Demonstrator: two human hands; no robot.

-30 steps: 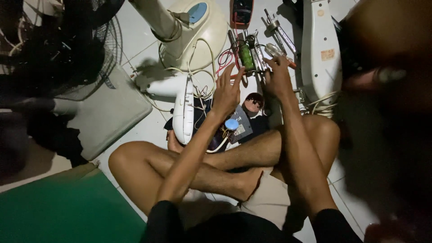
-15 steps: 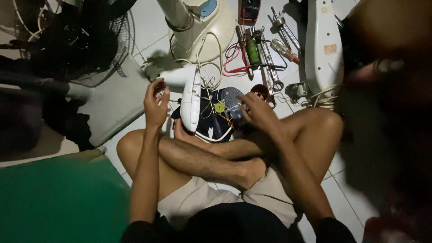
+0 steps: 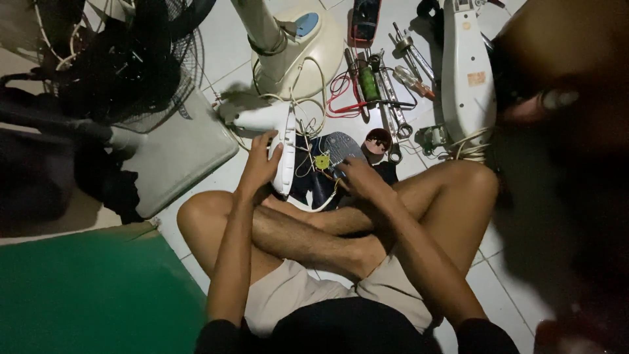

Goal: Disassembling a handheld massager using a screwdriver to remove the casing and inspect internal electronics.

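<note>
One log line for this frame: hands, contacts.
left hand: gripping white housing | right hand: on dark wired panel | tools: untouched on floor

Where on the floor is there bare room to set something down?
Bare tile shows between the fan cage and the fan base, and beside the right knee toward the lower right. The green mat is free too. It is crowded above the knees: tools, wires and the open casing in the left hand.
</note>
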